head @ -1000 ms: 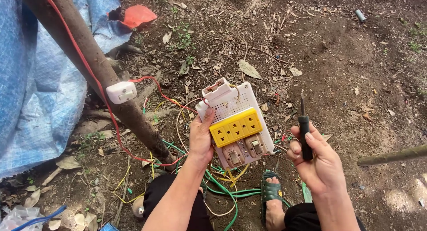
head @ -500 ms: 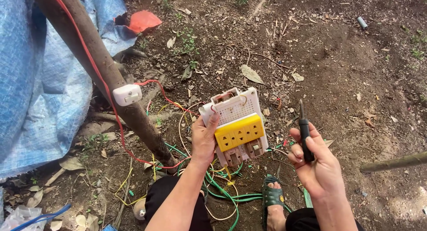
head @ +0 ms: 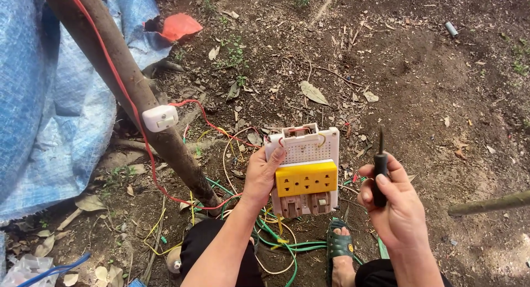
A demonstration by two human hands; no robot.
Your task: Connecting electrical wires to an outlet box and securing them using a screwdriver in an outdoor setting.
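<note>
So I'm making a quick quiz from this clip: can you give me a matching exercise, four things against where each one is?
Things:
1. white board with yellow socket block
2. black-handled screwdriver
3. small white switch
4. orange scrap

Places:
A. on the leaning wooden pole, with the red wire
B. in the right hand
C. on the ground at the blue tarp's edge
D. in the left hand

Pairs: 1-D, 2-B, 3-A, 4-C
</note>
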